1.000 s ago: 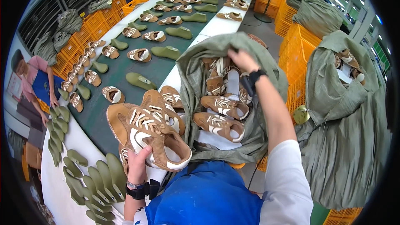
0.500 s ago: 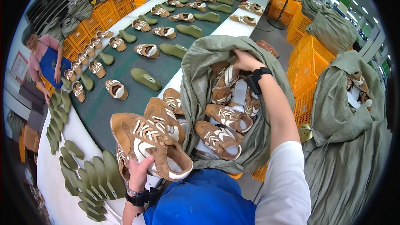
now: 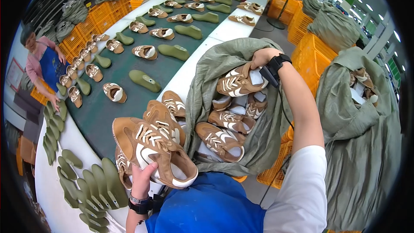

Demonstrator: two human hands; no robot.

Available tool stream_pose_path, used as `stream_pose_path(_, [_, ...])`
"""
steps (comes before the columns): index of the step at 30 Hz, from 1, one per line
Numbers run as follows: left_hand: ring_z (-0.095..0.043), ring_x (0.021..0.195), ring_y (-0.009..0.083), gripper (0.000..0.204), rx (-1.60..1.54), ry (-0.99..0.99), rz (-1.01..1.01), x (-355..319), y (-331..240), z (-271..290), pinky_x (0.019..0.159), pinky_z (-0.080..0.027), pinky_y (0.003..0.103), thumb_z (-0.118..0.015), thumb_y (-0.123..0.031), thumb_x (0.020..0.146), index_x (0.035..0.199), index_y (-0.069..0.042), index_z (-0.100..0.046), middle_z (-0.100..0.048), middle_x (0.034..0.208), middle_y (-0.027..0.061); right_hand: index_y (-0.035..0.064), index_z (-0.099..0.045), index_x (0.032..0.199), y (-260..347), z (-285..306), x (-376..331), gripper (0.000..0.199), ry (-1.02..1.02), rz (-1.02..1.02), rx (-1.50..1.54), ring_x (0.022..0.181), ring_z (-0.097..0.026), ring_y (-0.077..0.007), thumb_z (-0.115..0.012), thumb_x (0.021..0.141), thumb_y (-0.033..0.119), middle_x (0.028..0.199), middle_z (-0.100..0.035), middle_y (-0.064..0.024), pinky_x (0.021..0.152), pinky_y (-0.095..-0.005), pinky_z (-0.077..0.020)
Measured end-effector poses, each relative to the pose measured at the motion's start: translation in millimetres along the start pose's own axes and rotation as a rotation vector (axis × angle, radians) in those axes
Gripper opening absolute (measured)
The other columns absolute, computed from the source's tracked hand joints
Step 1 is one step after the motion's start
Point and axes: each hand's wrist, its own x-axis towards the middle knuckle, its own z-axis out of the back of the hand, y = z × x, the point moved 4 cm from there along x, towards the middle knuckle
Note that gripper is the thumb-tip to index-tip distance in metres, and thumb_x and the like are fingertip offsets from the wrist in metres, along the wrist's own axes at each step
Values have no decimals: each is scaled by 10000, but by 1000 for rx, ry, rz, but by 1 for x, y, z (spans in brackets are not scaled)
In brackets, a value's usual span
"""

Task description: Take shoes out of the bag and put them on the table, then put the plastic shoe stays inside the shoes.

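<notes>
Along green conveyor belt (image 3: 142, 73), yellow crates (image 3: 310, 56)

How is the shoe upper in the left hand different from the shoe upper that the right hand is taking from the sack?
The left hand holds its shoe upper over the table edge, outside the grey-green sack; the right hand grips its shoe upper inside the sack's mouth. The left one lies on top of a stack of other uppers; the right one is lifted alone above the loose pile. Both are tan with white stripes and laces.
</notes>
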Motion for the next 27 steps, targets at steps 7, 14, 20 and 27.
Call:
stream_pose_path(7, [-516,1061,194,587,42,110,-23,3,-8,-11,930,-389,327,-600,-154,757,1276,13,-382,-523,1195,102,48,-541,1176,-15,-32,-60,418,-114,232,314,953,-583,-263,-526,778,173,1061,-612,-161,830,-312,-445])
stream_pose_path(14, [-547,1002,186,518,-38,160,-38,9,-19,-18,880,-432,323,-602,-99,767,1234,32,-419,-552,1139,109,70,-535,1191,2,-52,-158,396,41,199,848,835,-526,-77,-524,796,101,986,-592,-2,695,-224,-450])
stream_pose_path(20, [-546,1004,180,511,-35,220,-80,15,-20,-31,878,-431,321,-609,-135,786,1231,32,-423,-552,1141,102,93,-399,1332,27,-63,-201,545,2,376,1065,878,-514,-84,-508,798,69,1078,-560,-27,732,-217,-424])
stream_pose_path(27, [-547,1001,187,521,-66,233,-84,11,-23,-32,877,-433,321,-616,-143,781,1230,32,-418,-548,1143,107,96,-441,1302,41,-73,-199,509,19,521,1247,693,-485,-22,-491,798,53,950,-578,28,528,-173,-390])
